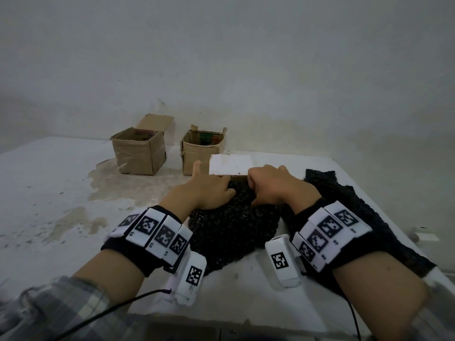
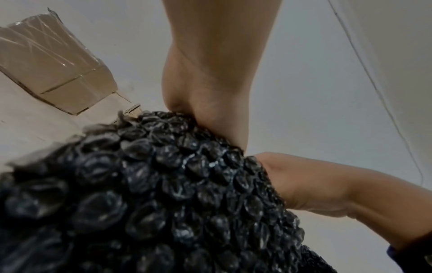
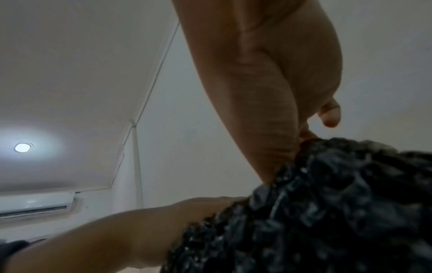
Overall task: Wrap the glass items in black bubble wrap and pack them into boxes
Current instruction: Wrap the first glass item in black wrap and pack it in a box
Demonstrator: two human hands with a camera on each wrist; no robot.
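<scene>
A bundle of black bubble wrap [image 1: 229,230] lies in the middle of the white table [image 1: 49,193]. Whatever is inside it is hidden. My left hand [image 1: 209,190] rests on the bundle's far left top, fingers curled over the wrap and index finger raised. My right hand [image 1: 268,188] grips the wrap's far edge with curled fingers, close beside the left. In the left wrist view the left hand [image 2: 210,88] digs into the wrap [image 2: 163,184], with the right hand [image 2: 311,184] beside it. In the right wrist view the right hand [image 3: 268,110] pinches the wrap [image 3: 327,203].
Two open cardboard boxes [image 1: 139,151] [image 1: 202,151] stand at the back of the table by the wall. A white-topped flat board [image 1: 231,164] lies just beyond my hands. More black bubble wrap [image 1: 344,205] is spread on the right, reaching the table's right edge.
</scene>
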